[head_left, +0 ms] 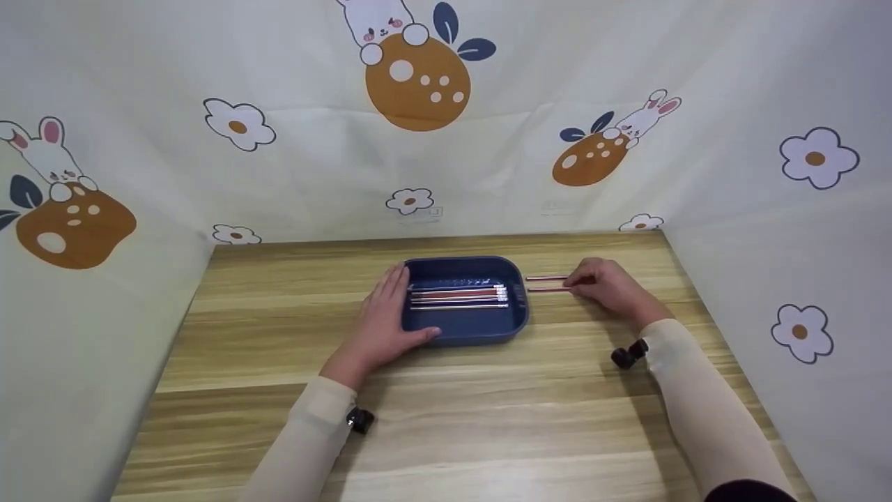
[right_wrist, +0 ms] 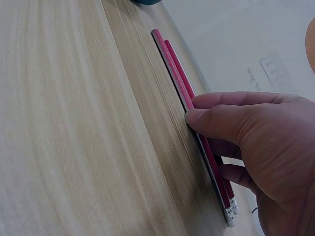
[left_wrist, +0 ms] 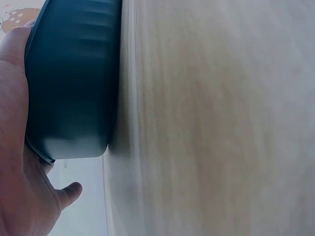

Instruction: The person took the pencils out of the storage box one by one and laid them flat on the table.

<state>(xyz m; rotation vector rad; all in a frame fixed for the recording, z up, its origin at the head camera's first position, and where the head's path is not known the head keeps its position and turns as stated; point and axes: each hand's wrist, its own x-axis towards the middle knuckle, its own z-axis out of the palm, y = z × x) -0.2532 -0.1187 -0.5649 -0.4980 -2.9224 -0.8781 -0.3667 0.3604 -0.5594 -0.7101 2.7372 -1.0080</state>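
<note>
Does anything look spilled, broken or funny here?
Nothing looks spilled or broken. The only odd bit: two pencils are outside the blue tray, at the right hand, while the other pencils lie side by side inside.

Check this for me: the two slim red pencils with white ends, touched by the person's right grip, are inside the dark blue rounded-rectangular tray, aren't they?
Not quite: the two slim red pencils with white ends, touched by the right grip, are outside the dark blue rounded-rectangular tray, to its right, as the head view shows.
</note>
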